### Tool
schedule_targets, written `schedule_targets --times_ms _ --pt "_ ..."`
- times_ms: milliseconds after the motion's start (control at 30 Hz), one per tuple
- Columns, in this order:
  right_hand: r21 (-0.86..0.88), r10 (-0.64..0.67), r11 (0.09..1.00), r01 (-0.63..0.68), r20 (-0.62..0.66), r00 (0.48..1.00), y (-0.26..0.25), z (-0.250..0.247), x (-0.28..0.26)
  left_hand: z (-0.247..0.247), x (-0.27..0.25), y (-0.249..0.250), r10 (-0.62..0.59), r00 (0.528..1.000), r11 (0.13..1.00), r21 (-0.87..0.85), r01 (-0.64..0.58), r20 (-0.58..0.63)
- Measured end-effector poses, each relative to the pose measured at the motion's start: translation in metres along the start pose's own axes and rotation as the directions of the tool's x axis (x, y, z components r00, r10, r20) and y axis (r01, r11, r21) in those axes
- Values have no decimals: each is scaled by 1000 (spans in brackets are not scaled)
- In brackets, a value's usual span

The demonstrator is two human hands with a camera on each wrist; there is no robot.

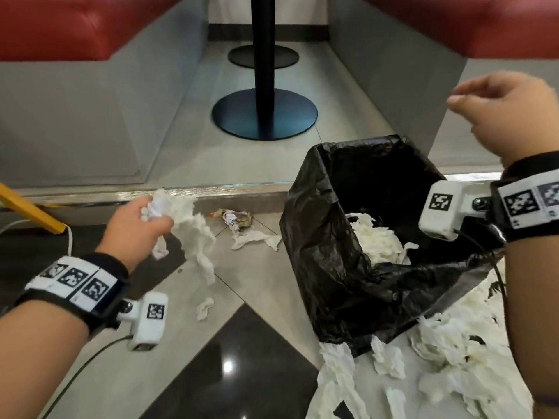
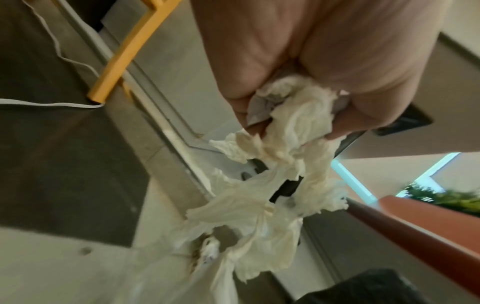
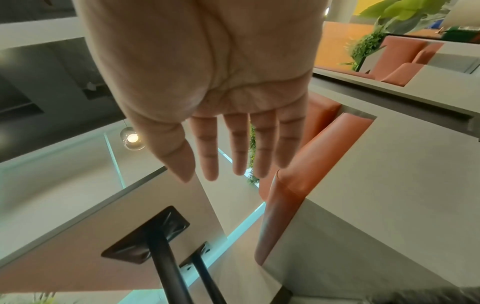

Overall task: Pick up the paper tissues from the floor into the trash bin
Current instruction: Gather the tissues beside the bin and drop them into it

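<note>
While clutching a bunch of white paper tissues (image 1: 189,228) in the left hand (image 1: 137,222), holds it in the air above the tiled floor (image 1: 257,276), left of the trash bin (image 1: 317,252) and apart from it. Curls the fingers (image 2: 233,98) and thumb tightly round the crumpled top of the bunch, as the left wrist view shows, and lets long torn strips dangle below the fist.

Holds the right hand (image 1: 508,113) high, beyond the bin's far right corner, with nothing in it. Shows, in the right wrist view, a bare palm with fingers (image 3: 239,144) fairly straight, side by side with narrow gaps, and the thumb set slightly apart.

Has a heap of tissues (image 1: 378,240) lying inside the bin, which stands on the floor lined with a loose black bag, its mouth wide. Faces plenty more on the tiles:
- a thick scatter of tissues (image 1: 438,358) against the bin's near side, some of it touching the bag;
- a small scrap (image 1: 205,308) on its own, below the raised left hand;
- a flat piece (image 1: 254,240) just left of the bin;
- a clump of crumpled litter (image 1: 234,220) just behind that piece, at the foot of the metal-edged step (image 1: 90,196).

Wears a marker-printed band (image 1: 78,282) and a small white camera (image 1: 149,322) on the left wrist, and the same on the right.

Looks toward a black table pedestal (image 1: 264,114) between two red benches (image 1: 75,25) on the raised platform, with a yellow bar (image 1: 30,213) and a white cable (image 1: 70,237) at far left.
</note>
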State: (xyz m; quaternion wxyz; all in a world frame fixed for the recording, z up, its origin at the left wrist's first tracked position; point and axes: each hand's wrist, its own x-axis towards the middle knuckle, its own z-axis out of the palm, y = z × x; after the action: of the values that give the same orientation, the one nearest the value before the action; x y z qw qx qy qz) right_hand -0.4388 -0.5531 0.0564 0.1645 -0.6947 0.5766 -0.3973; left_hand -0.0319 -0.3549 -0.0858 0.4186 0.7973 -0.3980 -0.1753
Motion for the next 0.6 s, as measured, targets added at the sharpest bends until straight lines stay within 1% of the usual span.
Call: schedule_targets --times_ms 100,200,267,333,367,433,500,533,567,600 --pt "115 74 991 -65 -80 994 9 -12 5 -5 12 54 127 991 989 -77 -129 -38" --pt "243 151 963 -121 -110 982 15 -20 7 -2 26 124 245 967 957 -144 -254 -73" --pt "298 189 943 -147 -116 975 18 -23 6 5 30 177 347 934 899 -255 -357 -82" --pt "326 214 932 -159 -140 967 21 -26 4 19 32 231 445 888 804 -386 -453 -115" --pt "329 225 930 -162 -162 961 22 -28 3 30 30 258 484 867 765 -422 -487 -124" --pt "319 233 935 -155 -225 946 21 -33 1 57 20 302 532 839 728 -442 -524 -118" --pt "313 234 940 -137 -297 926 23 -41 1 90 7 327 599 797 681 -476 -557 -76" --pt "315 236 940 -129 -327 915 23 -46 1 108 2 332 635 772 678 -462 -571 -22" --pt "322 236 939 -120 -349 907 23 -51 1 124 -4 332 651 756 709 -407 -576 65" --pt "326 231 939 -108 -367 901 23 -54 1 142 -7 326 652 738 748 -312 -586 176"
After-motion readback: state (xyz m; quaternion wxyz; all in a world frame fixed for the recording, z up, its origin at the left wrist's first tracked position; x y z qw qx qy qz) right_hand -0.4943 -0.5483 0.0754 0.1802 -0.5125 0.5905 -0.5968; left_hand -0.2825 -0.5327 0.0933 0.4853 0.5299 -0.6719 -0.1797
